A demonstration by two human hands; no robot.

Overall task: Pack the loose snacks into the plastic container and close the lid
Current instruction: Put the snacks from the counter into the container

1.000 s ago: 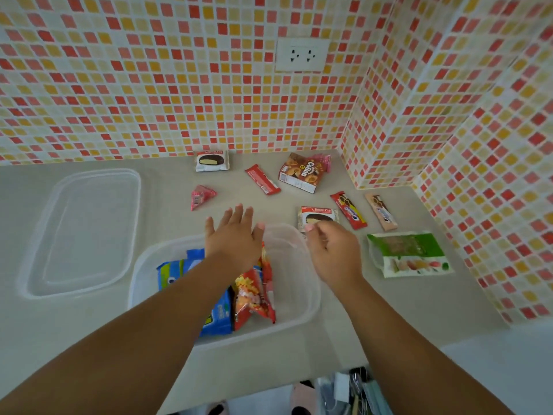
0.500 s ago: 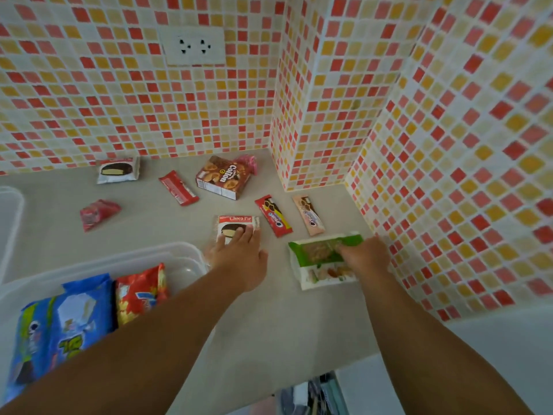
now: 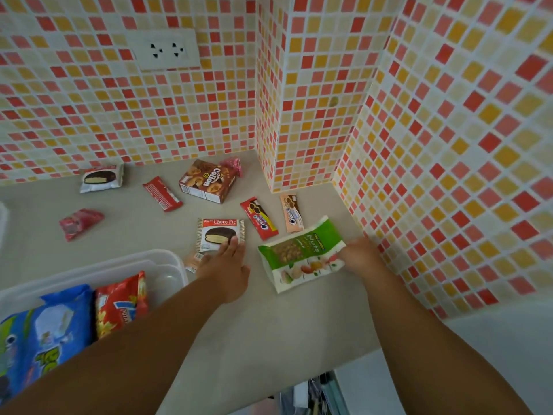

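Both hands extended: left (image 3: 226, 266) fingertips on Choco Pie (image 3: 220, 234), right (image 3: 360, 255) gripping nuts bag (image 3: 302, 253).

Mosaic-tiled walls (image 3: 89, 109), white socket (image 3: 165, 50), beige countertop (image 3: 284, 324)

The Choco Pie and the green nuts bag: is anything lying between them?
No. In the head view only bare counter separates the Choco Pie from the green nuts bag.

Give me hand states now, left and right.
Left hand: open, fingers flat on the Choco Pie, no grip.
Right hand: pinching the nuts bag at its edge.
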